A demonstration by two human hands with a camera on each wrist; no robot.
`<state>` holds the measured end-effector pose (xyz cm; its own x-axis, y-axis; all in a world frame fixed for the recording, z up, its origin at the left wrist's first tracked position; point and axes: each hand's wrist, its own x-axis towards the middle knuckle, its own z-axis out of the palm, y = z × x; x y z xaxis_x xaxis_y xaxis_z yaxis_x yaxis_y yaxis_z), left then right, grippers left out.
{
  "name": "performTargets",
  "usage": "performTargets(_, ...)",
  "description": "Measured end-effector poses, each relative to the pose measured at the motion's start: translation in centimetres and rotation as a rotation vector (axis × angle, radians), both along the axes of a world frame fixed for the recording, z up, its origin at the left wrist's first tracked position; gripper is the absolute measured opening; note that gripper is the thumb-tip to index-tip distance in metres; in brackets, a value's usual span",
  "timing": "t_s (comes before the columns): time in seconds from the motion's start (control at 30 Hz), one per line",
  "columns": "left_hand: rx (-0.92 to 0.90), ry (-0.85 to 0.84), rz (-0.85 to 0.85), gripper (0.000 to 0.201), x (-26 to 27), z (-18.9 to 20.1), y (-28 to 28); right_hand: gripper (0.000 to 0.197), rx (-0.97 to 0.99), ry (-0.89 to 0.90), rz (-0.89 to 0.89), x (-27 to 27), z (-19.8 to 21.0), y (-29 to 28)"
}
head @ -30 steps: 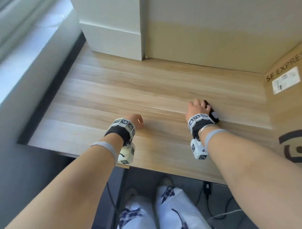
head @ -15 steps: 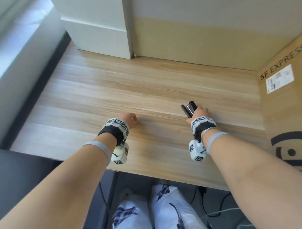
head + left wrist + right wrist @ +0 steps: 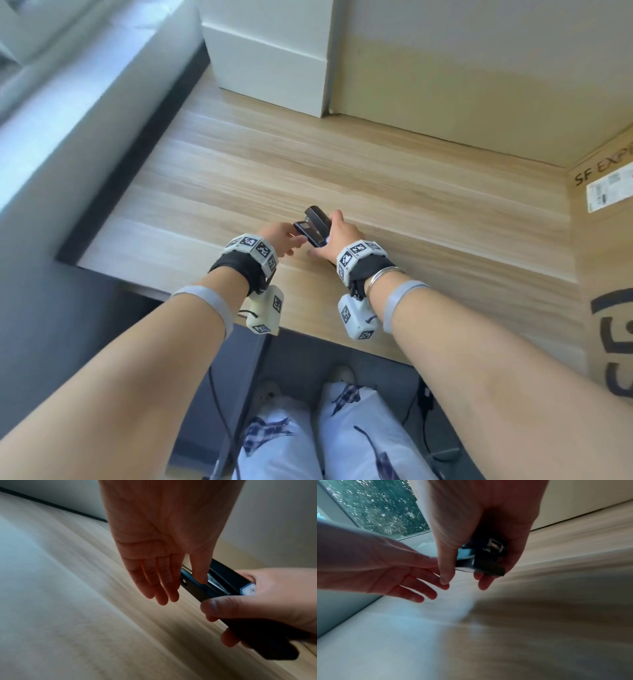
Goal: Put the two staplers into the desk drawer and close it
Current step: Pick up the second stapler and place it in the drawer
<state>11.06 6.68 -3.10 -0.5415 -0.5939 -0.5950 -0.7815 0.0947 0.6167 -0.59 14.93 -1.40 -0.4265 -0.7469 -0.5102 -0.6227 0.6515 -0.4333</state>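
Note:
A black stapler (image 3: 317, 226) is gripped in my right hand (image 3: 342, 236) just above the wooden desk (image 3: 411, 192), its front end pointing away and to the left. In the left wrist view the stapler (image 3: 223, 586) has a pale label at its rear, and my right hand (image 3: 265, 601) wraps it with thumb and fingers. More dark plastic (image 3: 267, 642) lies under those fingers; I cannot tell if it is a second stapler. My left hand (image 3: 284, 240) is beside the front end, fingers straight, thumb (image 3: 199, 574) touching the stapler. No drawer is in view.
A large cardboard box (image 3: 603, 274) stands along the desk's right side. A white block (image 3: 274, 68) and a pale wall close the back. A windowsill (image 3: 68, 102) runs along the left. My legs and some cables (image 3: 424, 411) show below the desk's front edge.
My right hand lifted the stapler off the desk and carried it left toward the front edge. My left hand uncurled and moved right to meet the stapler's front end.

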Motion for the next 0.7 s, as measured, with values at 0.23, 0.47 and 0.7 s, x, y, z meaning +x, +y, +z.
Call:
performTargets(0.23,0.059,-0.108,0.116,0.034,12.4,0.0,-1.9,0.074,0.019,-0.111,0.210,9.9,-1.2,-2.5)
performTargets(0.47,0.076,-0.194,0.229,0.012,25.9,-1.9,-1.9,0.070,0.062,-0.209,0.449,21.7,-3.4,-4.1)
performTargets(0.7,0.126,-0.338,0.237,0.021,34.9,-7.2,-0.2,0.070,0.195,-0.285,0.538,30.0,-8.2,-3.1)
